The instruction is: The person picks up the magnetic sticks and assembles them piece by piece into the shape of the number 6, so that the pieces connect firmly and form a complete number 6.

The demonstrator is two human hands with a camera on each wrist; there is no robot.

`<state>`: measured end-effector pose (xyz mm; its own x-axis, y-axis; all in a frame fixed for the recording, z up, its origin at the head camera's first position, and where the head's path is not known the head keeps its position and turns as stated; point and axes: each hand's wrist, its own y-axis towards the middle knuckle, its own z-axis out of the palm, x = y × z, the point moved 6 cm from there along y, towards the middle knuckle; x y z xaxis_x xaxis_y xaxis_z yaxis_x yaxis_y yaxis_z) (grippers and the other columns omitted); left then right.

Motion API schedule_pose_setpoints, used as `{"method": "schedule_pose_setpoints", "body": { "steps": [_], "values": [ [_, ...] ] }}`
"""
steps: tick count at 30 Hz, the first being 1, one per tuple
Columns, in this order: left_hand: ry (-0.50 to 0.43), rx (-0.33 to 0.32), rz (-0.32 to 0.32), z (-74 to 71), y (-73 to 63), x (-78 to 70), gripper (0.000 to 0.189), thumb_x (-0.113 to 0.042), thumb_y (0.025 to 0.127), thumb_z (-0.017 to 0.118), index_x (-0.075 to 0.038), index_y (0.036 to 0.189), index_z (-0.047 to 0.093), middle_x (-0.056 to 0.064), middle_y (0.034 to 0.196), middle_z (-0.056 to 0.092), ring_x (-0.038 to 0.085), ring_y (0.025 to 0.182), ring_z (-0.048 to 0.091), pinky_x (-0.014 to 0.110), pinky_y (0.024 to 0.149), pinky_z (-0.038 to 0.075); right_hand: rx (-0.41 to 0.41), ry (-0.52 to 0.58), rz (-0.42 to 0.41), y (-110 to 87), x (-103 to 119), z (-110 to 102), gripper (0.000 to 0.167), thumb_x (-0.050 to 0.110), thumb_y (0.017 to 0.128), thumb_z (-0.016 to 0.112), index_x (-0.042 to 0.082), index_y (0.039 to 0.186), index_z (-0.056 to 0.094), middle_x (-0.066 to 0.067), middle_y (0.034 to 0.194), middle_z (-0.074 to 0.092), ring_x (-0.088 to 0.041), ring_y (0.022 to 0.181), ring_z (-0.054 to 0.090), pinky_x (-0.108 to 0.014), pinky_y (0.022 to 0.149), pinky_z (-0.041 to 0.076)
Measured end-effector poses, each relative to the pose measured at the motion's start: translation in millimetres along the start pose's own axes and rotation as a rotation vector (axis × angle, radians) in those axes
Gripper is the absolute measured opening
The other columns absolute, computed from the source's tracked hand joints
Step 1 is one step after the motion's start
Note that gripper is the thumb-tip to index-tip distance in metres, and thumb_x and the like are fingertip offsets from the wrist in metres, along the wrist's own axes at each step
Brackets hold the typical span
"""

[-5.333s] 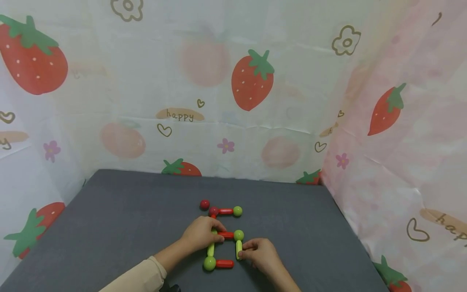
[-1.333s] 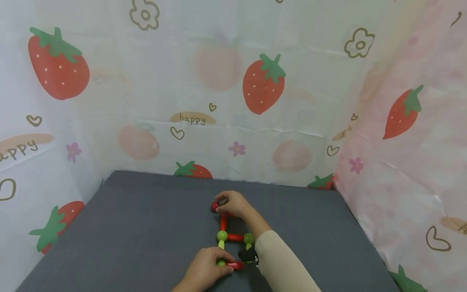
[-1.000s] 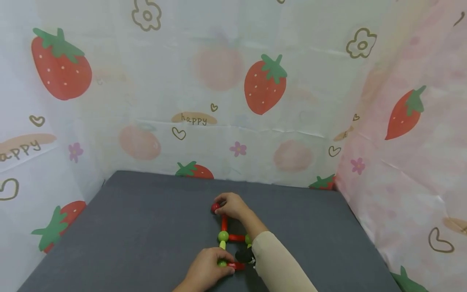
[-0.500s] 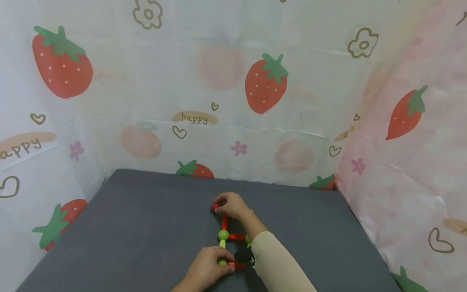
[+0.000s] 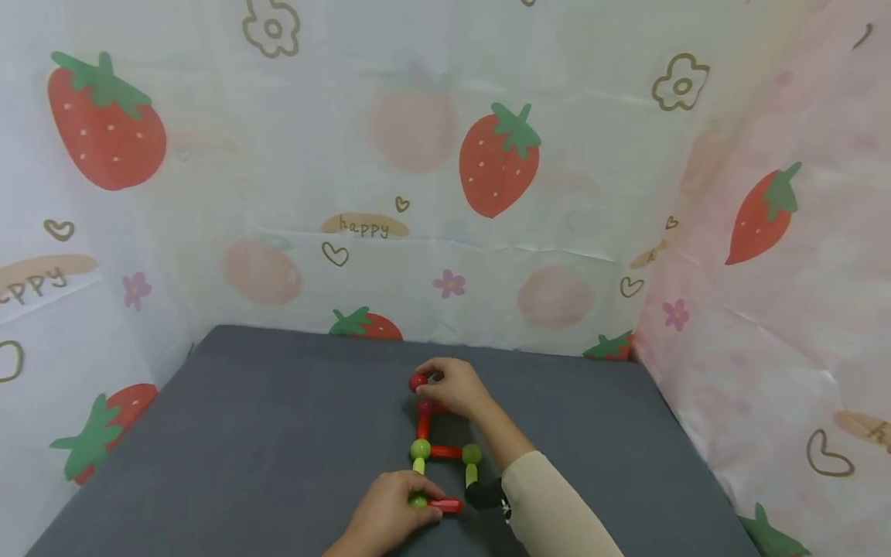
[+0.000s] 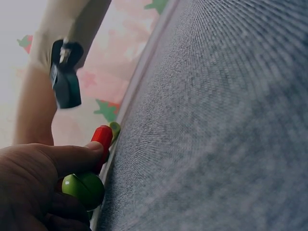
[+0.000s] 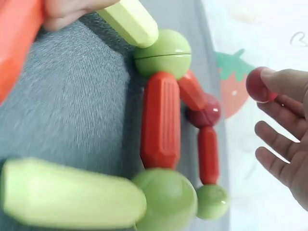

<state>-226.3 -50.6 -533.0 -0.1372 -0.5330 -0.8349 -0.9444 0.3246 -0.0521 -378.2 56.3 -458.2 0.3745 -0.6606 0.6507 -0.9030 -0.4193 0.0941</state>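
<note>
In the head view my left hand point(image 5: 387, 507) grips the near corner of a figure of magnetic rods and balls. Its thumb lies on a red rod point(image 6: 102, 137), by a green ball point(image 6: 84, 190). My right hand point(image 5: 455, 387) pinches a loose red ball point(image 7: 259, 85) between thumb and fingertips, its other fingers apart; the ball is raised off the table near the figure's far end. The figure has a far red ball point(image 7: 206, 111), a middle green ball point(image 5: 421, 449), a right green ball point(image 5: 471, 454) and a yellow-green rod point(image 5: 472, 474) pointing nearer.
The figure lies on a dark grey tabletop point(image 5: 292, 433). Strawberry-print cloth point(image 5: 390, 263) hangs behind and beside the table. A black wrist camera point(image 5: 485, 493) on the right arm hides part of the near right side.
The right hand has gone from the yellow-green rod to the loose red ball, and now lifts it slightly. The left hand has shifted from the figure's middle to its near corner.
</note>
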Motion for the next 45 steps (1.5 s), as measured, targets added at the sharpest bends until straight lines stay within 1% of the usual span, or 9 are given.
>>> {"method": "schedule_pose_setpoints", "body": {
  "steps": [6,12,19,25,27,32,36,40,45],
  "values": [
    [0.007,0.003,-0.009,-0.8,-0.9,0.6,0.016,-0.031,0.081,0.087,-0.037,0.094,0.080,-0.016,0.096,0.070,0.006,0.085,0.064,0.041,0.078,0.054,-0.016,-0.003,-0.032,-21.6,6,-16,0.031,0.029,0.094,0.077,0.023,0.124,0.073,0.002,0.122,0.068,-0.029,0.116,0.062,-0.044,0.088,0.053],
    [0.006,-0.001,0.009,-0.1,-0.9,-0.8,0.016,-0.030,0.081,0.087,-0.035,0.094,0.081,-0.016,0.094,0.071,0.006,0.084,0.063,0.038,0.077,0.054,-0.008,-0.013,-0.068,-46.8,6,-29,0.031,0.028,0.093,0.077,0.023,0.124,0.073,0.004,0.119,0.069,-0.024,0.110,0.061,-0.042,0.087,0.052],
    [0.012,-0.006,0.035,0.5,-0.8,-1.3,0.015,-0.029,0.081,0.087,-0.035,0.094,0.081,-0.017,0.093,0.071,0.003,0.081,0.062,0.035,0.075,0.053,0.004,0.003,-0.099,-77.1,2,-37,0.033,0.027,0.093,0.078,0.022,0.125,0.073,0.006,0.115,0.068,-0.029,0.108,0.060,-0.043,0.088,0.050],
    [0.016,-0.011,0.056,0.4,-0.4,-1.2,0.015,-0.030,0.081,0.087,-0.035,0.094,0.081,-0.017,0.092,0.071,0.002,0.081,0.062,0.032,0.074,0.053,0.028,0.023,-0.094,-96.1,-6,-38,0.035,0.029,0.091,0.080,0.022,0.124,0.074,0.011,0.111,0.068,-0.017,0.100,0.058,-0.044,0.089,0.049],
    [0.019,-0.012,0.059,0.2,0.0,-0.9,0.015,-0.030,0.081,0.087,-0.035,0.094,0.082,-0.018,0.092,0.071,0.002,0.082,0.062,0.032,0.074,0.052,0.037,0.032,-0.080,-102.0,-10,-38,0.034,0.029,0.090,0.081,0.023,0.123,0.074,0.011,0.109,0.067,-0.017,0.101,0.058,-0.046,0.090,0.049],
    [0.019,-0.019,0.061,0.3,0.1,0.0,0.015,-0.029,0.081,0.087,-0.035,0.093,0.082,-0.018,0.093,0.071,0.001,0.082,0.061,0.031,0.074,0.052,0.055,0.070,-0.063,-117.0,-18,-36,0.031,0.028,0.090,0.081,0.026,0.120,0.074,0.010,0.110,0.066,-0.026,0.103,0.058,-0.051,0.090,0.049],
    [0.027,-0.032,0.067,0.2,-0.3,-0.5,0.014,-0.029,0.080,0.088,-0.034,0.092,0.082,-0.018,0.093,0.070,0.001,0.081,0.061,0.030,0.074,0.051,0.067,0.081,-0.064,-127.7,-26,-33,0.031,0.028,0.089,0.082,0.025,0.119,0.075,0.010,0.112,0.067,-0.028,0.103,0.060,-0.052,0.090,0.050],
    [0.015,-0.030,0.058,-0.3,-0.4,-0.6,0.014,-0.029,0.080,0.088,-0.034,0.092,0.082,-0.018,0.092,0.070,0.001,0.081,0.061,0.030,0.074,0.051,0.090,0.068,-0.058,-136.7,-34,-28,0.031,0.029,0.089,0.082,0.023,0.119,0.075,0.011,0.113,0.068,-0.025,0.102,0.060,-0.046,0.089,0.051],
    [0.003,-0.034,0.056,-1.4,-0.7,-0.3,0.015,-0.030,0.080,0.088,-0.034,0.092,0.082,-0.018,0.093,0.071,0.002,0.082,0.061,0.030,0.075,0.051,0.121,0.066,-0.039,-146.5,-44,-21,0.029,0.031,0.087,0.083,0.028,0.115,0.075,0.011,0.111,0.069,-0.018,0.100,0.061,-0.039,0.087,0.051]
  ]
}}
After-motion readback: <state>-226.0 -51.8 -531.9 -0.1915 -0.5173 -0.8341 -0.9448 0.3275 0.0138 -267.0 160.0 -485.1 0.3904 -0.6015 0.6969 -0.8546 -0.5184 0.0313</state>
